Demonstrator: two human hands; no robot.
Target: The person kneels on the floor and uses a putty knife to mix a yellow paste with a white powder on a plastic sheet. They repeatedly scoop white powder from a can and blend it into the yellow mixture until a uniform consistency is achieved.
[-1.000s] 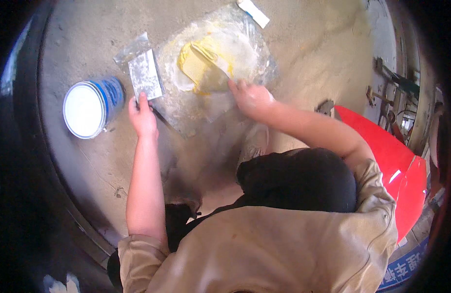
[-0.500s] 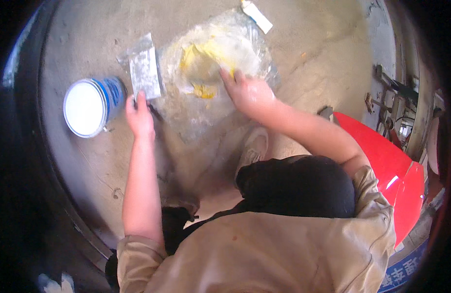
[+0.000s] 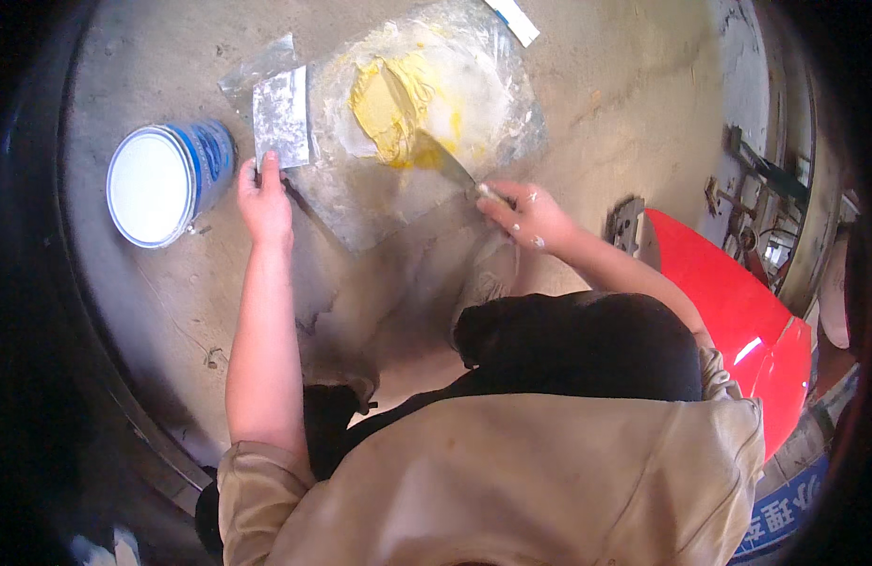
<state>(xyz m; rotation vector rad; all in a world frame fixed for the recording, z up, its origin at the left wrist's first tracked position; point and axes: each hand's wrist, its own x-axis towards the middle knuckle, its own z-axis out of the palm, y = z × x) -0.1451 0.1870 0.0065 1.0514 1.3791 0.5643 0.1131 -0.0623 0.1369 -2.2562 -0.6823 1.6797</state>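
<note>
My left hand (image 3: 266, 203) grips the near edge of a flat rectangular metal scraper plate (image 3: 281, 118) smeared with pale residue. Fingers closed, my right hand (image 3: 535, 219), flecked with white, holds a putty knife (image 3: 447, 162) by its handle. Its blade slants to the far left, the tip at the near right edge of a mound of yellow putty (image 3: 384, 102). That putty lies on a smeared, greyish mixing sheet (image 3: 497, 99) on the floor, with brighter yellow streaks around it.
Left of my left hand, a blue can with a white lid (image 3: 151, 187) lies tilted on the concrete floor. A white tube (image 3: 514, 21) is at the sheet's far right corner. To the right stands a glossy red panel (image 3: 719, 292), with metal parts (image 3: 761, 179) along the wall beyond.
My right hand has drawn back right and nearer, bringing the knife into plain sight. The putty now sits in a thicker, ridged mound. My left hand still holds the plate.
</note>
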